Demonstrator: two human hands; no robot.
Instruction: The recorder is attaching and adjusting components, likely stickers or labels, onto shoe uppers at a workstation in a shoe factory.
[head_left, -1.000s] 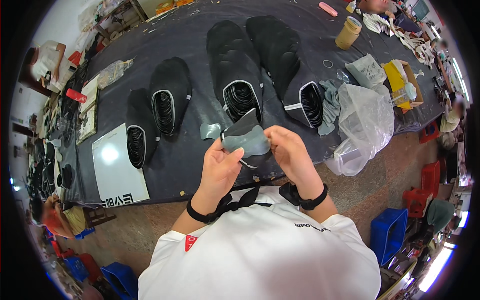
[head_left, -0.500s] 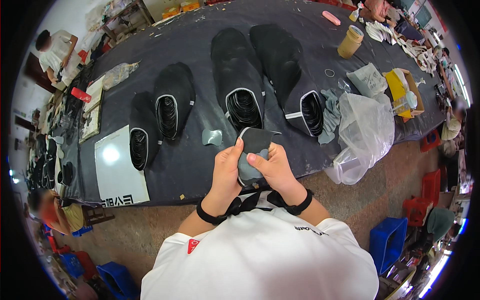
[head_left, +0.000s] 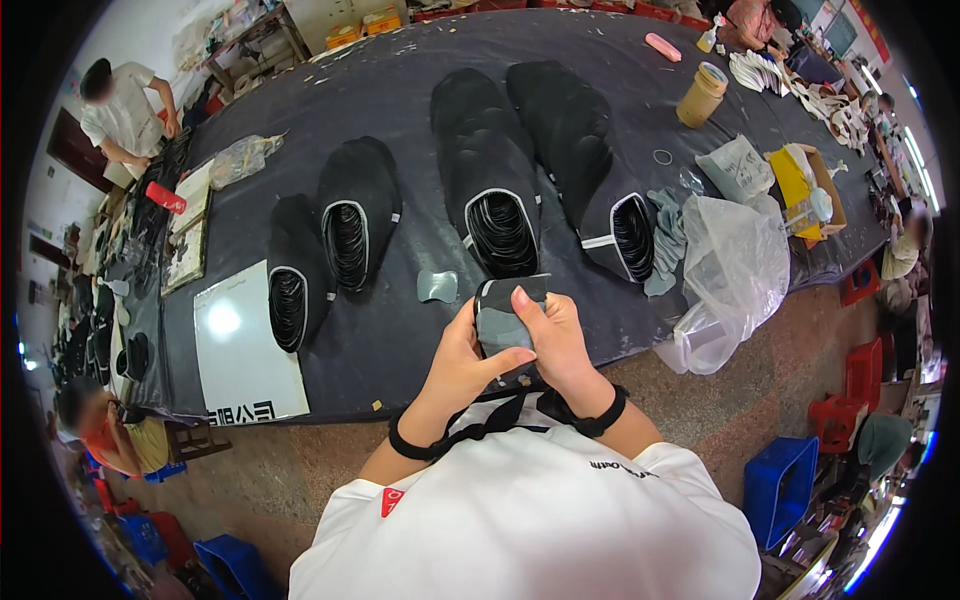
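Note:
Close to the table's near edge I hold a black fabric shoe upper piece with a grey patch on its face. My left hand grips its left side, with the thumb pressed across the lower part. From the right, my right hand holds it, its thumb lying on the upper part. Just left of the hands, a small shiny grey piece with curved edges lies flat. Beyond them is a long stack of nested black uppers with a white-edged opening. Another such stack lies beside it.
Two shorter black stacks and a white board lie to the left. On the right are grey cloth strips, a clear plastic bag, a tan jar and a yellow box. A co-worker stands far left.
My left thumb has moved from the piece's upper edge down across its lower part. The right thumb has shifted up. The whole table sits slightly lower in view.

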